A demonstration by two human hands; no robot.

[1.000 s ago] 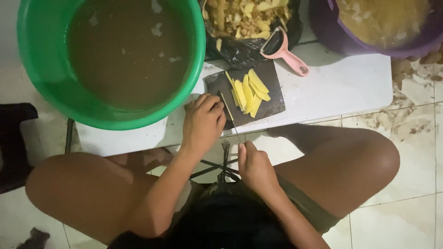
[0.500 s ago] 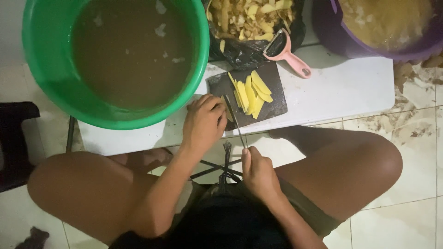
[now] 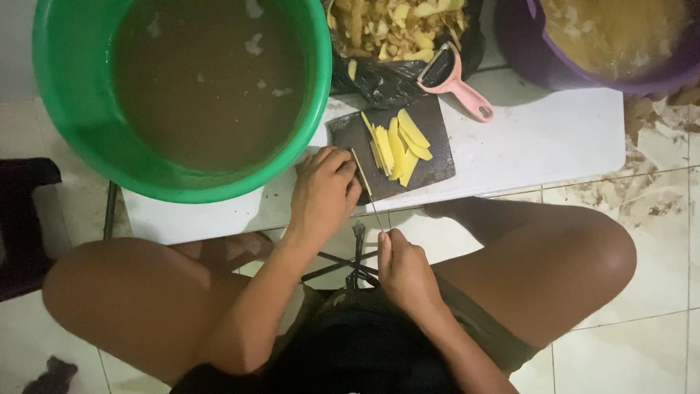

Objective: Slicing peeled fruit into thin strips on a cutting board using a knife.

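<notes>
Yellow slices (image 3: 397, 146) already lie cut on the dark board (image 3: 430, 171) at frame centre; the left hand (image 3: 324, 193) pins what looks like one more piece, the right hand (image 3: 402, 271) grips the knife (image 3: 367, 186)

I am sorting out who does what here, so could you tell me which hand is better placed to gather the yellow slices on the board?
Probably the left hand: it rests on the dark cutting board beside the yellow slices. The right hand holds the knife back over the lap.
</notes>
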